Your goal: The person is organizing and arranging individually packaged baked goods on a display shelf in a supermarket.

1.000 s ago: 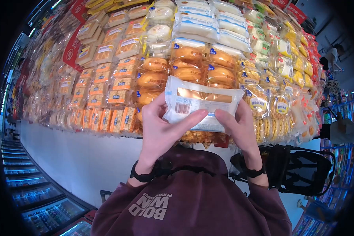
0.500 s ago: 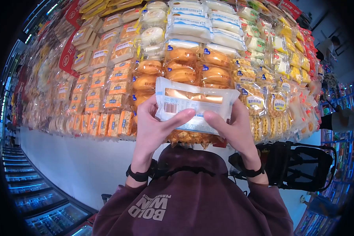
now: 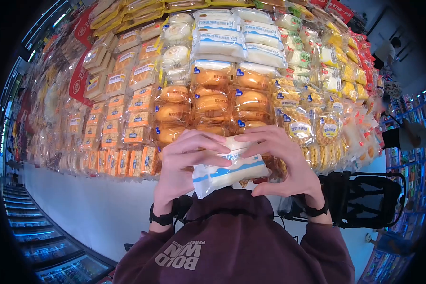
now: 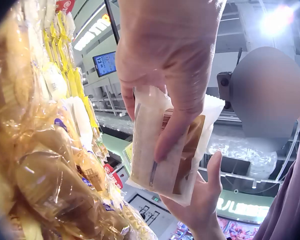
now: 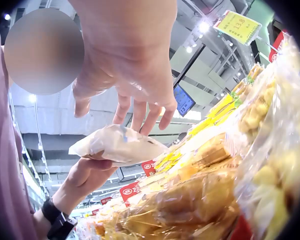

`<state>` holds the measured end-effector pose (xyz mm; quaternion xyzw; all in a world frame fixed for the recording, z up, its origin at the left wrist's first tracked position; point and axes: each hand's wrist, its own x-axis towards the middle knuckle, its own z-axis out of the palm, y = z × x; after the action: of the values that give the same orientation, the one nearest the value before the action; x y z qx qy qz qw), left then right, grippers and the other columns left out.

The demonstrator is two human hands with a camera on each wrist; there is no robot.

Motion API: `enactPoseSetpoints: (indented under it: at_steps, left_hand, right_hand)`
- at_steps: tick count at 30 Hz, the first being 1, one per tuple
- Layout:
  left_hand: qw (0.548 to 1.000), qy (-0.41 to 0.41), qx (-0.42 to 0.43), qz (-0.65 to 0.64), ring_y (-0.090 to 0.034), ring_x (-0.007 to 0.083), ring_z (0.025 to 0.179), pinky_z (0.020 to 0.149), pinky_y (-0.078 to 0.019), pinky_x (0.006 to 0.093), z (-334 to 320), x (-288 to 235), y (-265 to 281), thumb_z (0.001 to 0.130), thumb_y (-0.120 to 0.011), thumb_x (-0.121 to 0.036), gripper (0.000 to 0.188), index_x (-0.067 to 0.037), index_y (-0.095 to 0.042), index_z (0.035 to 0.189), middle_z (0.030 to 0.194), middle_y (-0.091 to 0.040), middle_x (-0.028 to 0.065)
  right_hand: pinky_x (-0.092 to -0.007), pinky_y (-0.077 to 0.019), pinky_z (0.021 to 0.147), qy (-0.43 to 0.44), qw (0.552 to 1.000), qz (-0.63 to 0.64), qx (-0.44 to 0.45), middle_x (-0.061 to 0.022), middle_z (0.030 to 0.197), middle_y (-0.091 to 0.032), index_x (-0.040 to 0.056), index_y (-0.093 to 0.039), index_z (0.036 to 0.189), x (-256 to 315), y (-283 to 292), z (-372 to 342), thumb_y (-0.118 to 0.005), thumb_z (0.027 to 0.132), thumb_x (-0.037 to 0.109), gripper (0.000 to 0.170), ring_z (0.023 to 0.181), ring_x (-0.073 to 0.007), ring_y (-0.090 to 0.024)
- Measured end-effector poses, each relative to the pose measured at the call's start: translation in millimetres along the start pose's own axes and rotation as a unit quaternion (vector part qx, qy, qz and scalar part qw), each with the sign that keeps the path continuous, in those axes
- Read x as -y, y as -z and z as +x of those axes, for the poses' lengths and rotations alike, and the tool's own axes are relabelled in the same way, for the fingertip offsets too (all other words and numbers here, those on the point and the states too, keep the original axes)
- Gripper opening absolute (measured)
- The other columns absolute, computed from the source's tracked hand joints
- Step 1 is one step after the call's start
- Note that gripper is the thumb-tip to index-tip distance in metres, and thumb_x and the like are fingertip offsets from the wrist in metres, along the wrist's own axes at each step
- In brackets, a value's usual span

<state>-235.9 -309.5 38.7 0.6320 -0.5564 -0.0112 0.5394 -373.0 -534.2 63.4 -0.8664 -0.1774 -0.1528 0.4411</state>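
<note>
A white and blue wrapped package (image 3: 232, 169) is held in front of the chest, its blue-striped face toward the head camera. The left hand (image 3: 182, 163) grips it, fingers over the top; in the left wrist view that hand's thumb lies across the back of the package (image 4: 157, 150), beside a barcode and a gold-brown window. The right hand (image 3: 286, 163) has its fingertips at the package's upper right part, thumb held away from it. From the right wrist view, the right hand (image 5: 127, 60) has spread fingers above the package (image 5: 117, 145).
Packaged breads (image 3: 213, 102) fill a wide display behind the hands, with orange-labelled packs (image 3: 137, 118) at left and waffle packs (image 3: 300, 128) at right. A black folding cart (image 3: 369, 199) stands at the right, and lit cabinets (image 3: 66, 260) stand at lower left.
The package has turned from its barcode side to its blue-striped side and come lower. The right thumb has come off it, and the fingers of both hands now show over its top.
</note>
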Motion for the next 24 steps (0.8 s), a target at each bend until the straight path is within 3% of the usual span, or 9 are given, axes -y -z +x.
enactPoseSetpoints:
  at_steps: [8,12,13,16,18,20,24]
  left_hand:
    - [0.996,-0.002,0.067,-0.054,-0.068,0.0209,0.107,0.09,-0.0481,0.0348,-2.7,2.6,-19.7,0.066,-0.086,-0.013,0.025,-0.016,-0.082,0.091,0.104,-0.075,-0.0021]
    - [0.997,-0.001,0.07,-0.041,-0.067,0.0205,0.108,0.091,-0.0486,0.0357,-2.7,4.6,-22.9,0.069,-0.086,-0.013,0.027,-0.016,-0.081,0.095,0.105,-0.075,-0.0027]
    - [0.997,-0.005,0.063,-0.045,-0.065,0.0233,0.116,0.095,-0.0486,0.0369,-4.7,8.1,-25.3,0.069,-0.086,-0.014,0.031,-0.016,-0.081,0.099,0.111,-0.075,-0.0004]
    - [0.999,0.028,-0.024,0.008,-0.062,0.0279,0.124,0.103,-0.0474,0.039,2.1,-3.6,-28.2,0.071,-0.085,-0.009,0.035,-0.014,-0.08,0.105,0.124,-0.072,0.0038]
    - [0.994,0.037,-0.08,0.06,-0.059,0.032,0.129,0.11,-0.0445,0.0429,4.9,-3.9,-24.1,0.076,-0.077,0.004,0.048,-0.007,-0.073,0.122,0.139,-0.064,0.0108]
    - [0.987,0.071,-0.126,0.07,-0.06,0.0319,0.128,0.108,-0.0461,0.0433,6.7,-5.0,-20.4,0.078,-0.078,0.003,0.046,-0.004,-0.071,0.124,0.137,-0.065,0.0128]
    - [0.987,0.103,-0.101,0.068,-0.063,0.0307,0.123,0.104,-0.048,0.0412,-2.2,-3.1,-13.2,0.081,-0.077,0.002,0.04,-0.003,-0.071,0.12,0.132,-0.068,0.0133]
  right_hand:
    - [-0.0448,-0.0439,0.106,-0.061,0.987,-0.019,0.148,-0.0142,0.135,-0.06,0.0058,-0.054,0.127,-7.5,-0.2,-2.7,-0.086,0.077,0.037,0.066,0.124,-0.0359,-0.058]
    - [-0.045,-0.0453,0.105,-0.079,0.985,-0.029,0.15,-0.0148,0.128,-0.06,0.0051,-0.053,0.126,-6.8,-0.1,-2.8,-0.084,0.077,0.032,0.065,0.121,-0.0366,-0.058]
    - [-0.0449,-0.0462,0.103,-0.079,0.986,-0.045,0.142,-0.015,0.126,-0.061,0.0052,-0.052,0.125,-5.5,3.4,-0.8,-0.084,0.076,0.031,0.064,0.119,-0.0368,-0.059]
    - [-0.0449,-0.0485,0.099,-0.077,0.984,-0.106,0.12,-0.0157,0.118,-0.062,0.0056,-0.052,0.123,5.1,23.6,5.8,-0.083,0.074,0.026,0.061,0.113,-0.0376,-0.062]
    - [-0.0451,-0.0497,0.095,-0.068,0.978,-0.164,0.107,-0.0162,0.114,-0.064,0.0058,-0.052,0.122,8.9,46.6,13.5,-0.082,0.073,0.023,0.06,0.109,-0.0382,-0.063]
    - [-0.0452,-0.0506,0.093,-0.055,0.974,-0.206,0.077,-0.0172,0.111,-0.064,0.006,-0.052,0.123,6.2,70.6,25.8,-0.082,0.072,0.021,0.06,0.106,-0.0393,-0.064]
    - [-0.0469,-0.0509,0.091,-0.032,0.946,-0.317,0.06,-0.0206,0.111,-0.064,0.0048,-0.05,0.124,-20.2,117.7,67.3,-0.077,0.074,0.02,0.059,0.106,-0.0408,-0.063]
